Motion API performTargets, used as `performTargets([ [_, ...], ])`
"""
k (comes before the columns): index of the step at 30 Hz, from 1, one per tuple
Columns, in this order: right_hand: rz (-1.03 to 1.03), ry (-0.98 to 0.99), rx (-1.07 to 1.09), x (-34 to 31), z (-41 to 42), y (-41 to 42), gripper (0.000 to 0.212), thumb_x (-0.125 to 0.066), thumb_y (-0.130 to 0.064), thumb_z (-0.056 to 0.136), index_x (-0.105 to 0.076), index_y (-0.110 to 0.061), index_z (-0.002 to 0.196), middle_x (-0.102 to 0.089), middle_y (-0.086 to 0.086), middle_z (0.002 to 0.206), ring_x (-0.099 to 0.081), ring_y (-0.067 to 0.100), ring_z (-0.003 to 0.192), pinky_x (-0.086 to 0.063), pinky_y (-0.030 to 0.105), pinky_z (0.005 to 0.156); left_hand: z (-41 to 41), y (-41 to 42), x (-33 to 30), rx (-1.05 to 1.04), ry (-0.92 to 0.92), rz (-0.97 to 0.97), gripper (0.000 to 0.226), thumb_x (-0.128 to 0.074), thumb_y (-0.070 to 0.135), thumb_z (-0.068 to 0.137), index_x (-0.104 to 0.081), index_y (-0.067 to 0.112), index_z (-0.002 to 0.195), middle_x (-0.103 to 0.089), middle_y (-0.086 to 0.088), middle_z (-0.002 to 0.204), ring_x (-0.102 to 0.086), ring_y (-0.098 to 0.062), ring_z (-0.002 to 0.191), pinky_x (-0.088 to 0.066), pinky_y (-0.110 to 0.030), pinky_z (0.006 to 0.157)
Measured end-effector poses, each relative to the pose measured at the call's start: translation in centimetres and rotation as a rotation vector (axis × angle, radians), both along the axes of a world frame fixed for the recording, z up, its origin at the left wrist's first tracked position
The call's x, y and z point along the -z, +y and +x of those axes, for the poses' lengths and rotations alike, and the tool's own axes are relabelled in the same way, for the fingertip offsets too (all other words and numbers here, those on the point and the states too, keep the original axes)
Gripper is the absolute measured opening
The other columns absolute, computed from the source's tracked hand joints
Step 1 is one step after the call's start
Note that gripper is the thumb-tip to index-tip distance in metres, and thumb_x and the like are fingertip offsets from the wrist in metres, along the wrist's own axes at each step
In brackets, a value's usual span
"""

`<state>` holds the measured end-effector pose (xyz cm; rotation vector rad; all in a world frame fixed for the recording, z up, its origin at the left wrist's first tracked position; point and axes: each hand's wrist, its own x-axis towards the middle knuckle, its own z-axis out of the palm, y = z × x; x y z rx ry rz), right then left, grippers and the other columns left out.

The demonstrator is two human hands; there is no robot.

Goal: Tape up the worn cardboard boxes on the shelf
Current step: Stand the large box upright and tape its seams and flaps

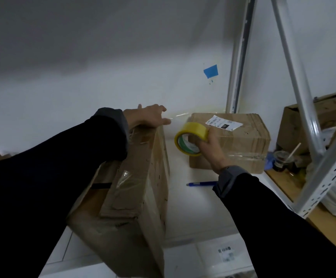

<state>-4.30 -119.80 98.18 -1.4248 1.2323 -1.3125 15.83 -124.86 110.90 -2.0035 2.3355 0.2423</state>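
Note:
A tall worn cardboard box [143, 197] with old clear tape stands on the white shelf [199, 213] in the middle. My left hand [149, 117] lies flat on its far top edge, fingers spread, pressing down the end of a clear tape strip. That strip [178, 117] stretches right to a yellow tape roll [191, 138], which my right hand [213, 149] grips from the right side. Behind the roll sits a smaller cardboard box [243, 145] with a white shipping label.
A blue pen [201, 184] lies on the shelf under my right wrist. Grey metal shelf posts [303, 109] rise on the right. Beyond them are another cardboard box [295, 127] and a plastic cup with a straw [283, 159]. A blue tape patch [211, 70] marks the wall.

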Motion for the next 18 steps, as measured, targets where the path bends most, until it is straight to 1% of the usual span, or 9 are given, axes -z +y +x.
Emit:
performTargets([
  [1,-0.011,-0.002,-0.008,-0.6,-0.1,0.2,0.033,-0.061,-0.01,0.096,-0.039,-0.017,0.119,-0.055,0.001,0.107,-0.059,0.021,0.106,-0.054,0.037,0.087,-0.3,0.6,-0.6,0.007,0.029,-0.037,0.067,-0.04,0.061,0.101,-0.04,0.016,0.152,-0.041,-0.006,0.155,-0.035,-0.027,0.145,-0.005,-0.057,0.119],
  [3,-0.043,0.027,-0.033,-1.9,-0.1,0.9,0.035,-0.062,-0.013,0.095,-0.036,-0.017,0.118,-0.051,0.011,0.118,-0.055,0.025,0.112,-0.053,0.043,0.091,-1.3,2.3,-1.9,0.016,0.149,-0.075,0.068,-0.033,0.064,0.101,-0.061,0.013,0.136,-0.052,-0.008,0.146,-0.044,-0.029,0.137,-0.02,-0.048,0.117],
  [5,-0.092,0.08,-0.045,-2.9,0.2,1.5,0.036,-0.063,-0.014,0.093,-0.034,-0.015,0.115,-0.047,0.02,0.122,-0.053,0.03,0.113,-0.053,0.048,0.091,-2.3,4.2,-3.0,0.004,0.302,-0.073,0.065,-0.038,0.063,0.1,-0.073,0.012,0.119,-0.063,-0.007,0.132,-0.054,-0.026,0.124,-0.036,-0.034,0.1],
  [8,-0.186,0.169,-0.035,-4.3,1.1,2.9,0.044,-0.066,-0.031,0.086,-0.033,-0.015,0.111,-0.045,0.022,0.117,-0.052,0.034,0.11,-0.053,0.056,0.086,-2.8,6.0,-3.9,-0.049,0.451,-0.109,0.055,-0.062,0.056,0.092,-0.077,0.005,0.106,-0.074,-0.006,0.108,-0.067,-0.02,0.104,-0.052,-0.028,0.082],
  [10,-0.228,0.189,-0.021,-5.0,1.6,3.6,0.048,-0.061,-0.041,0.077,-0.034,-0.015,0.107,-0.045,0.019,0.113,-0.051,0.033,0.106,-0.052,0.057,0.082,-2.5,6.9,-4.4,-0.125,0.557,-0.12,0.05,-0.074,0.048,0.087,-0.074,0.001,0.105,-0.075,-0.007,0.095,-0.071,-0.019,0.09,-0.06,-0.029,0.081],
  [12,-0.267,0.199,-0.013,-5.6,1.9,4.4,0.046,-0.059,-0.04,0.076,-0.035,-0.013,0.105,-0.044,0.017,0.111,-0.049,0.03,0.103,-0.051,0.048,0.079,-2.4,7.8,-5.0,-0.183,0.652,-0.114,0.045,-0.081,0.039,0.083,-0.073,-0.001,0.102,-0.074,-0.009,0.087,-0.072,-0.018,0.08,-0.062,-0.031,0.08],
  [15,-0.327,0.207,-0.012,-6.3,2.0,4.9,0.046,-0.06,-0.039,0.075,-0.035,-0.012,0.103,-0.042,0.014,0.109,-0.046,0.026,0.1,-0.04,0.027,0.069,-2.2,9.4,-6.1,-0.217,0.722,-0.106,0.036,-0.084,0.025,0.081,-0.073,-0.004,0.099,-0.075,-0.013,0.083,-0.071,-0.019,0.073,-0.062,-0.033,0.081],
  [17,-0.38,0.231,-0.002,-6.7,2.0,5.2,0.044,-0.067,-0.032,0.08,-0.034,-0.011,0.101,-0.039,0.012,0.106,-0.044,0.027,0.1,-0.035,0.022,0.067,-1.9,10.4,-6.7,-0.21,0.754,-0.089,0.029,-0.083,0.015,0.082,-0.074,-0.006,0.099,-0.074,-0.016,0.083,-0.07,-0.019,0.071,-0.063,-0.03,0.077],
  [18,-0.402,0.244,0.0,-6.8,2.1,5.3,0.043,-0.071,-0.026,0.084,-0.034,-0.011,0.1,-0.038,0.012,0.106,-0.044,0.028,0.101,-0.036,0.024,0.068,-1.6,10.8,-7.0,-0.201,0.763,-0.077,0.026,-0.082,0.011,0.082,-0.074,-0.007,0.1,-0.074,-0.018,0.085,-0.069,-0.019,0.072,-0.063,-0.027,0.074],
])
